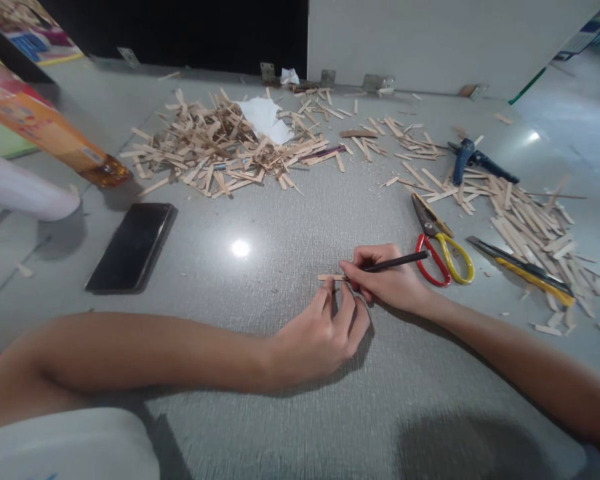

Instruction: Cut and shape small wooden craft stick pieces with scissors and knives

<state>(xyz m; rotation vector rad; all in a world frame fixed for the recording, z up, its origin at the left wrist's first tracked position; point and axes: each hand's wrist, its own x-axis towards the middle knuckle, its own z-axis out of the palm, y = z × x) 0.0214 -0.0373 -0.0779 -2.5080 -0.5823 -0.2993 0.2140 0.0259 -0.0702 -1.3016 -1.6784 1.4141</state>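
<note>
A small flat wooden strip (326,277) lies on the grey floor (220,280) near the middle of the view. The fingertips of my left hand (325,333) press on the strip from the near side, its fingers bent. My right hand (387,279) is closed round a dark pencil (400,261), whose upper end slants up to the right. The pencil's tip is hidden by the fingers at the strip's right end. Just right of my right hand lie scissors (443,250) with one red and one yellow handle.
A heap of wooden strips (215,147) with white tissue (266,119) lies ahead, and more strips (525,220) on the right. A yellow cutter (530,272), blue-handled pliers (464,160), a phone (133,248) and an orange bottle (55,127) lie around the hands.
</note>
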